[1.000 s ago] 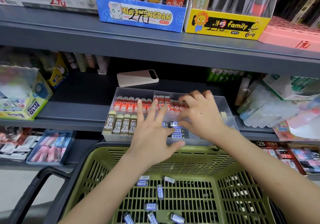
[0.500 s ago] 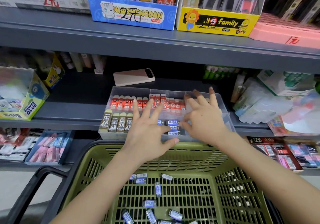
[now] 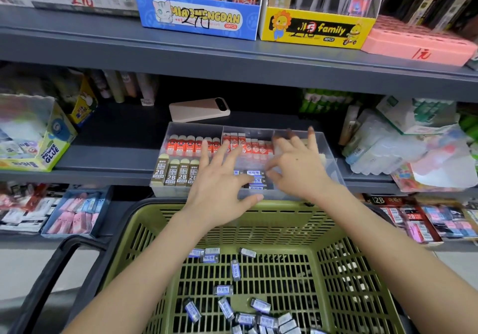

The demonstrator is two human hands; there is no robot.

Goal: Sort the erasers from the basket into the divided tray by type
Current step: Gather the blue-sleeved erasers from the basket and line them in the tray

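Erasers (image 3: 254, 178) in blue and white wrappers lie in the front middle compartment of the divided tray (image 3: 168, 192), at the centre of the frame, and both bare hands are over them. The right grip (image 3: 297, 170) is spread. Its fingers fan upward over the back of the tray and its thumb reaches left, just beside these erasers. The fingertips are blurred. The left grip (image 3: 219, 186) is also spread, palm down, with straight fingers. They point toward the back row, and the thumb lies over the front wall of the tray.

Around the hands, the front left compartment has brown 2B erasers (image 3: 173, 174) standing side by side. The back left has orange-red erasers (image 3: 190, 145), and the back middle has red and white erasers (image 3: 249, 148). The tray is clear plastic and stands at the front edge of the grey middle shelf (image 3: 116, 157).

Just behind the tray lies a pink flat device (image 3: 199, 109). Below the tray, in the lower half of the frame, is the green basket (image 3: 258, 226). On its bottom are loose erasers (image 3: 223, 290) of the same blue and white kind, scattered in different directions. On the upper shelf stand a blue display box (image 3: 196, 18) and a yellow display box (image 3: 315, 29).
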